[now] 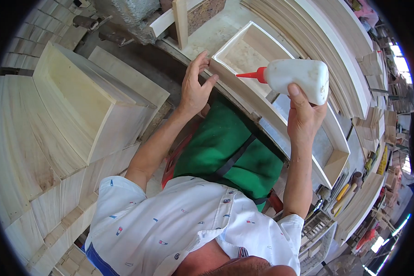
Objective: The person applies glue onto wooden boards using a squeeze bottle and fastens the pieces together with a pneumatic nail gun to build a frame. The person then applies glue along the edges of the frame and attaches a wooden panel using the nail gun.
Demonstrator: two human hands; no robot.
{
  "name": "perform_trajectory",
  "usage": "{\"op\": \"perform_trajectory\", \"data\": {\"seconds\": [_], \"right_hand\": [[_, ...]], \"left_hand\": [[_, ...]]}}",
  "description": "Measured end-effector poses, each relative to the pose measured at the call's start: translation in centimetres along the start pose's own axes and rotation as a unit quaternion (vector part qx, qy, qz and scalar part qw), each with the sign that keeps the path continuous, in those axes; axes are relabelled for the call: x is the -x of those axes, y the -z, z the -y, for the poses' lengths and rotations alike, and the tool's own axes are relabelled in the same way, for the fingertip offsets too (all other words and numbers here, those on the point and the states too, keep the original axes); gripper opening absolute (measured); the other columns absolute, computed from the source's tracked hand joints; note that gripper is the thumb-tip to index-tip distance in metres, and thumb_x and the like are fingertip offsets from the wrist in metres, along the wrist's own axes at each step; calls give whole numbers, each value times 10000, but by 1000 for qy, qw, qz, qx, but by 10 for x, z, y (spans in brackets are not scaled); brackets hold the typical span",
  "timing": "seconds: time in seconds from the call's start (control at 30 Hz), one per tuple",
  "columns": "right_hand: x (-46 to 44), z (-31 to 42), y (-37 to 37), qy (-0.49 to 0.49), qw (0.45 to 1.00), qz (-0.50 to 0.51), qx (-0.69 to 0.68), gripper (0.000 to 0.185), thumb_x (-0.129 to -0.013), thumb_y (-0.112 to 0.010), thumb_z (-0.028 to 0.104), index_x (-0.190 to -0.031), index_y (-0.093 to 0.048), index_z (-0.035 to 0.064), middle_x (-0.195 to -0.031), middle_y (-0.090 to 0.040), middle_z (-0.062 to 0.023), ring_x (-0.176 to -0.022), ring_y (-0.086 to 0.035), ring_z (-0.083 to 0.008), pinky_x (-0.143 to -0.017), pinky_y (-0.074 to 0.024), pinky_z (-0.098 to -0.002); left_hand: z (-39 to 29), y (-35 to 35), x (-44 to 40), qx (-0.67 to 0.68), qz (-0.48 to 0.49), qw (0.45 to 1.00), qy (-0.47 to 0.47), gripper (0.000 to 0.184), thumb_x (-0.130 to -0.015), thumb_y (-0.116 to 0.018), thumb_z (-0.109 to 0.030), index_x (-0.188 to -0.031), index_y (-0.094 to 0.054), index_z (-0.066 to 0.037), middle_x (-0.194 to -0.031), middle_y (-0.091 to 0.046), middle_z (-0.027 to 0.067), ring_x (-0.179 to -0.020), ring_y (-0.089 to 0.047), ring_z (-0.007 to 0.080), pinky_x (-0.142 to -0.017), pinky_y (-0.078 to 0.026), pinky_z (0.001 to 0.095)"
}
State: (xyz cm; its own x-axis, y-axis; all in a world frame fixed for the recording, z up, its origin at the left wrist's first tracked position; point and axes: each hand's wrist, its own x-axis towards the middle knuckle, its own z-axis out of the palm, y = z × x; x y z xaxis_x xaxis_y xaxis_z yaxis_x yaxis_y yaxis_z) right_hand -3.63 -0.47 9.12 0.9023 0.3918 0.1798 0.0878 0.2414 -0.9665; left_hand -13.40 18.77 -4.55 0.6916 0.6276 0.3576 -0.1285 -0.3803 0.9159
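In my right hand [306, 112] is a white glue bottle [296, 76], tipped on its side with its red nozzle [250, 75] pointing left. The bottle is above a long, shallow wooden drawer frame [237, 83] that lies on the workbench. A white line, which looks like glue, runs along the frame's upper edge at its left end. My left hand [198, 85] is beside that left corner, fingers apart, with the fingertips close to the wood; whether they touch it I cannot tell.
Pale wooden boxes [73, 106] are stacked at my left. Long boards [317, 37] lie along the bench's far side. A hammer [349, 188] and other hand tools are at the right. A green cloth [225, 147] covers my lap, below the bench edge.
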Motion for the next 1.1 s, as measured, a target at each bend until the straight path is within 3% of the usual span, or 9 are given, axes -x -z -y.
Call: {"op": "perform_trajectory", "data": {"seconds": [0.17,0.27,0.57,0.67,0.87,0.97,1.1], "right_hand": [[14,4,25,6,1000,-14,17,574,-778,-751,44,-1284,-486,-14,-1199,-592,-124,-1125,-571,-231,-1002,-433,-379],[21,8,40,18,999,-43,-5,607,-728,-799,23,-1255,-499,0,-1147,-617,-105,-1062,-595,-210,-934,-476,-368],[51,19,92,23,993,-105,41,694,-676,-838,26,-1276,-489,-2,-1167,-611,-106,-1077,-594,-214,-958,-464,-375],[64,21,114,38,994,-85,65,652,-743,-768,18,-1317,-461,-23,-1235,-581,-145,-1162,-560,-268,-1022,-426,-444],[87,32,142,50,988,-122,82,707,-740,-789,89,-1337,-427,-22,-1249,-572,-172,-1170,-555,-309,-1021,-425,-464],[95,43,148,70,989,-121,44,741,-683,-830,46,-1316,-448,-8,-1215,-593,-177,-1127,-583,-299,-998,-443,-445],[114,52,167,69,982,-166,62,751,-699,-819,63,-1332,-423,-12,-1224,-583,-207,-1153,-568,-350,-1011,-431,-471]], "left_hand": [[0,-1,1,1,-2,1000,6,649,-816,-673,8,-1397,-383,-11,-1221,-518,160,-1139,-524,226,-1004,-428,349],[4,-3,1,3,-8,1000,8,642,-813,-675,9,-1390,-394,-16,-1218,-519,162,-1132,-529,234,-997,-435,352],[5,-6,0,1,-19,1000,10,620,-814,-676,-1,-1376,-415,-19,-1231,-522,177,-1128,-544,263,-987,-446,371],[3,-7,1,3,-17,1000,15,616,-820,-668,-1,-1380,-413,-23,-1242,-510,175,-1136,-536,260,-994,-441,367],[8,-10,2,23,-20,999,24,597,-829,-655,22,-1376,-420,-26,-1253,-500,153,-1140,-525,235,-1000,-436,349],[9,-9,2,20,-18,999,36,591,-834,-657,24,-1374,-421,-24,-1254,-498,145,-1138,-523,220,-999,-435,335],[14,-9,1,18,-24,999,40,565,-840,-674,4,-1355,-443,-14,-1232,-507,123,-1127,-531,204,-985,-444,320]]}}
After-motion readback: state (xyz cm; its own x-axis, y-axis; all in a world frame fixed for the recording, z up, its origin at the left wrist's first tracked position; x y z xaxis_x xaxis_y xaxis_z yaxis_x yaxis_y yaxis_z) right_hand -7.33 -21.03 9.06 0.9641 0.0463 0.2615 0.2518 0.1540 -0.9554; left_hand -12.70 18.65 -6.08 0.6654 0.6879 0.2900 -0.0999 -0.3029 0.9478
